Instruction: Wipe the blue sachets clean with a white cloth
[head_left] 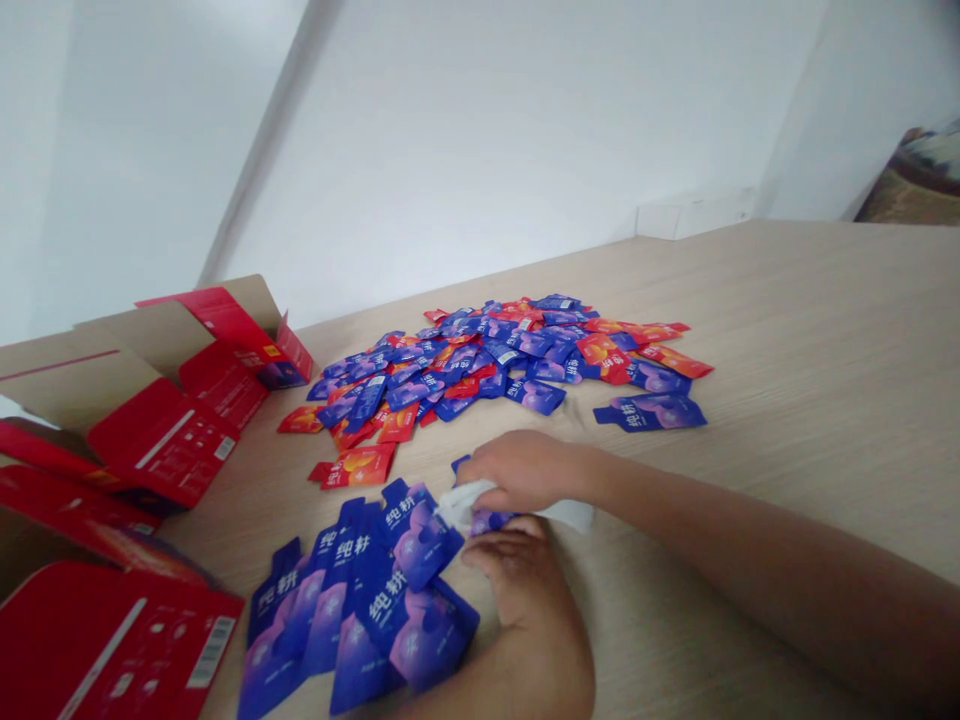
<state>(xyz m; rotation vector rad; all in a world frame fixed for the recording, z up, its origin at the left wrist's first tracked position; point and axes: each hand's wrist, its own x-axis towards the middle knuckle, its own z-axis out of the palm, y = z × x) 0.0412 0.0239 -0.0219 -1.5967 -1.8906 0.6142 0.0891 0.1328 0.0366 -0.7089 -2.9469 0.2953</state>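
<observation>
A purple-blue sachet lies between my two hands, mostly covered by them. My right hand is closed around a white tissue and presses it against this sachet. Below it, my left hand has its fingers curled at the sachet's near end, seemingly gripping it. Just left of my hands several purple-blue sachets overlap in a loose fan, printed side up. Another piece of white tissue shows beyond my right wrist.
A wide heap of purple and red-orange sachets spreads across the wooden table. One purple sachet lies apart, right of the heap. Opened red cartons line the left side. A white box stands by the wall.
</observation>
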